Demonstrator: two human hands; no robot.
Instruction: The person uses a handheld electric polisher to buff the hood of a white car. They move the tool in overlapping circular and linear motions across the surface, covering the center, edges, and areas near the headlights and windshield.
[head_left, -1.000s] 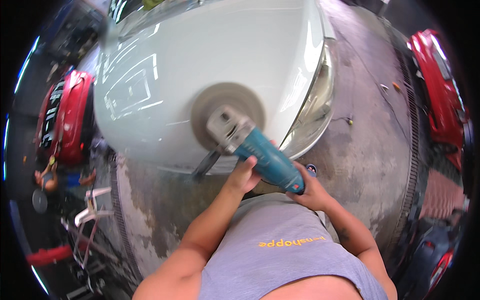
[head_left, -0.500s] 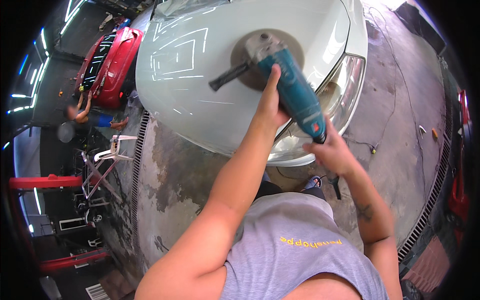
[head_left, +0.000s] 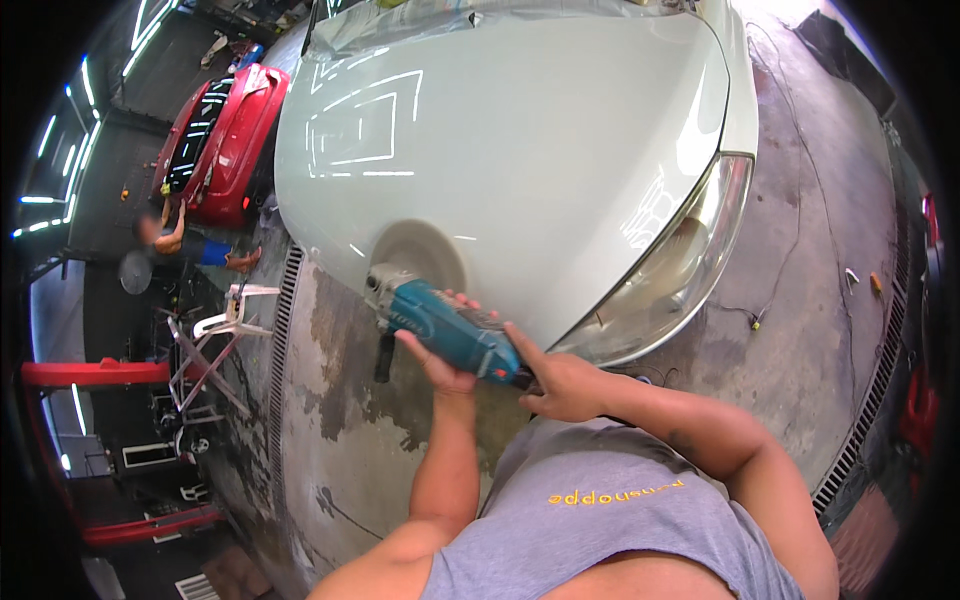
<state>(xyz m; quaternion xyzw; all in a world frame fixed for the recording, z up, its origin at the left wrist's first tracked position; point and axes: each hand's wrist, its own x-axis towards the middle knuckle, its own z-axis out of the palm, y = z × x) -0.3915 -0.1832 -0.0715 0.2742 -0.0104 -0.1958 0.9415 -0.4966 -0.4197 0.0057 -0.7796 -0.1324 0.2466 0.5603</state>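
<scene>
A teal car polisher (head_left: 448, 322) lies across the front edge of a pale, glossy car hood (head_left: 540, 140). Its round, light pad (head_left: 430, 245) looks blurred and rests on, or just above, the hood's near left part. From below, my left hand (head_left: 445, 368) wraps round the polisher's body. My right hand (head_left: 565, 385) is closed on the rear end, by the cord. A black side handle (head_left: 384, 358) sticks out toward me, with neither hand on it. Right of the tool is the car's headlight (head_left: 670, 270).
Plastic sheeting (head_left: 390, 28) covers the hood's far end. A cable (head_left: 800, 200) runs over the concrete on the right. At left are a white plastic chair (head_left: 240, 312), a folding stand (head_left: 205, 370), a red car (head_left: 235, 140) and another person (head_left: 185, 238) touching it. A drain grate (head_left: 283, 370) crosses the floor.
Both hands have brought the polisher left and nearer to me, from beside the headlight to the hood's front left. The tool has turned, its head now pointing left.
</scene>
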